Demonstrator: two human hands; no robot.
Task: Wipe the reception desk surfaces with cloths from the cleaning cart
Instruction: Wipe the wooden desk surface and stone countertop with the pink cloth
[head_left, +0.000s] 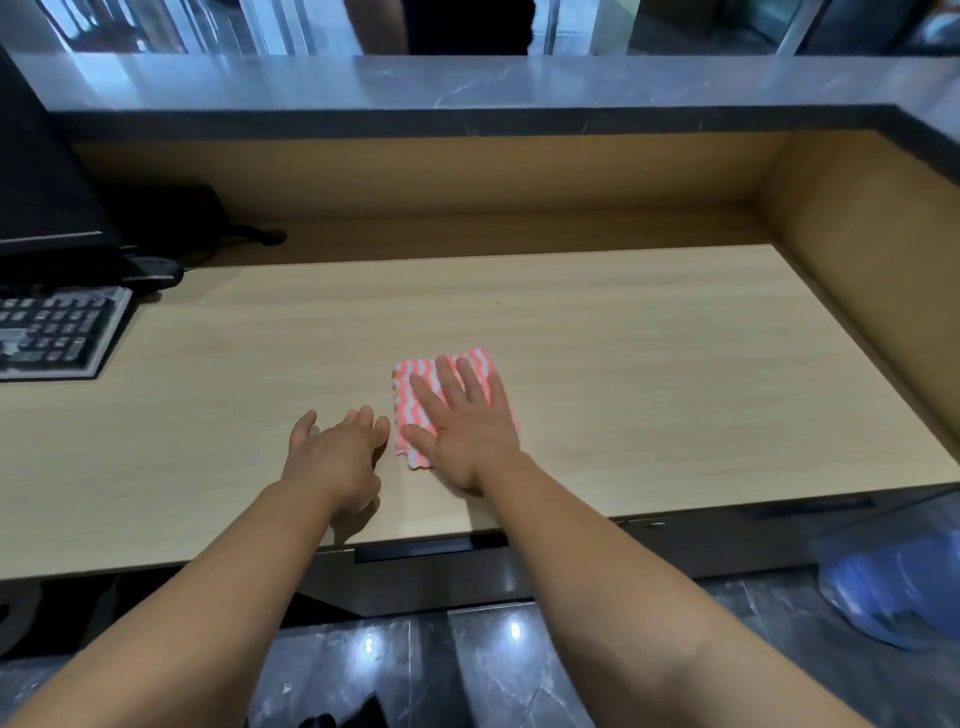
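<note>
Evidently the wiping step itself is in hand. The pink-and-white wavy-striped folded cloth (404, 408) lies flat on the pale wood-grain worktop (649, 364), near its front edge and roughly mid-width, well apart from the black keyboard (52, 332) at the left. It is covered by the right hand (467, 431), whose palm and spread, straight fingers are pressed down on it; nothing is pinched.

The left hand (340, 449) is held just beside the cloth's left edge, with its fingers loosely together and slightly bent and nothing grasped. Whether it rests on the wood cannot be told.

The cloth reads as a rectangle whose long axis runs from the near edge towards the back panel, its far end leaning slightly left. The fingers on it point the same way.

For the next move, downward pressure would be needed while the cloth is swept across the bare wood. The raised grey marble ledge (467, 88) beyond looks not yet reached.
</note>
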